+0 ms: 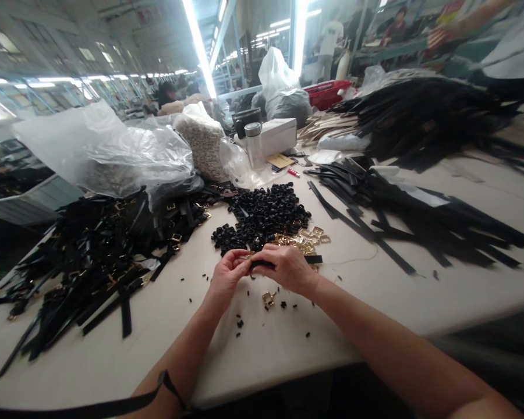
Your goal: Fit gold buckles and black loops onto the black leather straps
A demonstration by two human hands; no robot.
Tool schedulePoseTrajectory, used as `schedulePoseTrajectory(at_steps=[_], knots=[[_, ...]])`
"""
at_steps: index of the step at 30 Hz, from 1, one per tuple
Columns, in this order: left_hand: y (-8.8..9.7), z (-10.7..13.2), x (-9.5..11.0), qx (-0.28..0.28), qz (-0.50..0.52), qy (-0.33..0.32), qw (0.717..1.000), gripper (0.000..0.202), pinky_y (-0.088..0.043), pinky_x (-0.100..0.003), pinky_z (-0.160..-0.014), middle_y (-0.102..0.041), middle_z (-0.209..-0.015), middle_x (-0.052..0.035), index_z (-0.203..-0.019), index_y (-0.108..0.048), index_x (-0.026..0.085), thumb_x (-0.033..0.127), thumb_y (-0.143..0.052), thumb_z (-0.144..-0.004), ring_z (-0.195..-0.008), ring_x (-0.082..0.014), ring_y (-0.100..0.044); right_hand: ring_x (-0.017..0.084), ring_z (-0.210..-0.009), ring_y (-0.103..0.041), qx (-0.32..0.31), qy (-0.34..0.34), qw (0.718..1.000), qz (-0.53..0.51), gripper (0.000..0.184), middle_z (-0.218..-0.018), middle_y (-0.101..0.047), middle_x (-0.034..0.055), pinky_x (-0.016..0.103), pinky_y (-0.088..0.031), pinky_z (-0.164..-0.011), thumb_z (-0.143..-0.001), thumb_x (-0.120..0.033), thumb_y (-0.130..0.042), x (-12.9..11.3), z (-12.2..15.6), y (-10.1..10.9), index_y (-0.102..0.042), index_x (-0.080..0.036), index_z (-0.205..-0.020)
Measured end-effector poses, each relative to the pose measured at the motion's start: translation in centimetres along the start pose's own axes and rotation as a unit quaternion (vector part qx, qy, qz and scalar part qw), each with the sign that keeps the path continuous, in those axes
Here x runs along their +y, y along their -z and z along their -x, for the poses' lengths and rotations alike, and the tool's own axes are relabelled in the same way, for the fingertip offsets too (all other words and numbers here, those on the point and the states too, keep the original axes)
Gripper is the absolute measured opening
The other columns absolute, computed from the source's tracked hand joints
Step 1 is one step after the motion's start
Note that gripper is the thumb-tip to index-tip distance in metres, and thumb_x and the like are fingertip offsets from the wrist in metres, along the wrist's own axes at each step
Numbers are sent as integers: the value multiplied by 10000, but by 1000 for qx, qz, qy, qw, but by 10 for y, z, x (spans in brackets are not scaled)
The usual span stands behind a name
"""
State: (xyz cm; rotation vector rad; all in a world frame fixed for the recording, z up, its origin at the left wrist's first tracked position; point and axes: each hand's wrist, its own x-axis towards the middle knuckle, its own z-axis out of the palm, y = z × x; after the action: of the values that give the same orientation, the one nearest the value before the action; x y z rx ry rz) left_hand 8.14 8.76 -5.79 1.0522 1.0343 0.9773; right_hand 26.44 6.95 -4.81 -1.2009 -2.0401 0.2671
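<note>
My left hand [230, 272] pinches a gold buckle [251, 255] between thumb and fingertips at the middle of the table. My right hand [286, 267] is closed on a short black strap [313, 259]; one end sticks out to the right past my knuckles, the other meets the buckle at my left fingertips. Whether the strap passes through the buckle is hidden by my fingers. Just beyond my hands lie a heap of small black loops [266, 212] and a pile of loose gold buckles [308, 237]. Nearer me are a few gold buckles [268, 299] and scattered black bits [283, 305].
Buckled black straps [91, 262] are heaped at left beneath a clear plastic bag [144, 151]. Loose black strips [388, 203] spread across the right side. A glass bottle [254, 145], white box [279, 135] and red lighter [293, 173] stand or lie behind. Other people are in the background.
</note>
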Motion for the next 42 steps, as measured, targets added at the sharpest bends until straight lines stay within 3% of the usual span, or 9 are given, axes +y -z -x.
schedulePoseTrajectory(at_steps=[8, 13, 18, 21, 25, 27, 29, 34, 42], knots=[[3, 0, 0, -13, 23, -4, 1000, 499, -506, -272, -724, -699, -740, -12, -1079, -616, 153, 340, -820, -664, -665, -131, -643, 136, -753, -666, -11, -6, 999, -37, 137, -866, -730, 2, 221, -438, -679, -831, -346, -716, -2, -1, 4, -726, -236, -912], [-1, 2, 1, -25, 6, -19, 999, 511, -511, -271, -729, -714, -779, -24, -1115, -632, 163, 333, -814, -669, -699, -138, -652, 122, -682, -644, -26, -15, 999, -30, 86, -797, -733, -2, 211, -387, -610, -808, -303, -740, 2, -2, 6, -718, -227, -843], [22, -17, 13, 54, -104, -64, 991, 442, -506, -279, -687, -727, -853, -66, -1024, -680, 158, 446, -757, -698, -718, -160, -660, 119, -662, -626, -3, -43, 999, 28, 60, -740, -714, -8, 217, -342, -579, -822, -252, -711, 16, -3, 12, -701, -214, -776], [42, -42, 26, 96, -264, -134, 950, 406, -490, -288, -665, -714, -837, -57, -997, -704, 165, 469, -707, -726, -702, -172, -644, 111, -657, -612, 15, -66, 997, 35, 61, -737, -706, -13, 218, -341, -580, -834, -253, -695, 23, -5, 17, -696, -214, -787], [48, -74, 38, 38, -535, -186, 823, 215, -467, -307, -710, -707, -830, -47, -894, -739, 204, 366, -666, -773, -729, -193, -630, 112, -645, -600, 27, -80, 996, 34, 77, -732, -700, -16, 224, -351, -585, -838, -273, -683, 26, -6, 19, -693, -218, -785], [43, -82, 39, 5, -623, -185, 760, 126, -457, -307, -737, -707, -865, -49, -836, -739, 217, 297, -663, -776, -771, -198, -630, 115, -646, -602, 27, -87, 995, 34, 77, -734, -700, -14, 226, -352, -583, -836, -273, -682, 27, -7, 20, -691, -217, -784], [40, -86, 39, -4, -672, -174, 719, 94, -450, -302, -750, -707, -872, -49, -823, -729, 220, 261, -657, -780, -792, -198, -630, 116, -647, -605, 23, -96, 995, 32, 67, -738, -701, -12, 227, -354, -582, -836, -270, -683, 26, -7, 20, -692, -215, -799], [43, -87, 39, 3, -713, -153, 684, 84, -446, -300, -722, -710, -820, -60, -820, -699, 196, 235, -666, -753, -783, -213, -636, 117, -668, -616, 14, -99, 995, 29, 56, -760, -709, -21, 231, -358, -596, -842, -277, -671, 24, -7, 18, -697, -234, -818], [46, -83, 39, 33, -711, -177, 680, 174, -460, -306, -790, -714, -898, -80, -858, -688, 191, 154, -553, -754, -835, -216, -642, 112, -666, -604, -2, -105, 994, 28, 53, -768, -708, -21, 227, -334, -583, -838, -273, -672, 22, -6, 13, -700, -233, -818]])
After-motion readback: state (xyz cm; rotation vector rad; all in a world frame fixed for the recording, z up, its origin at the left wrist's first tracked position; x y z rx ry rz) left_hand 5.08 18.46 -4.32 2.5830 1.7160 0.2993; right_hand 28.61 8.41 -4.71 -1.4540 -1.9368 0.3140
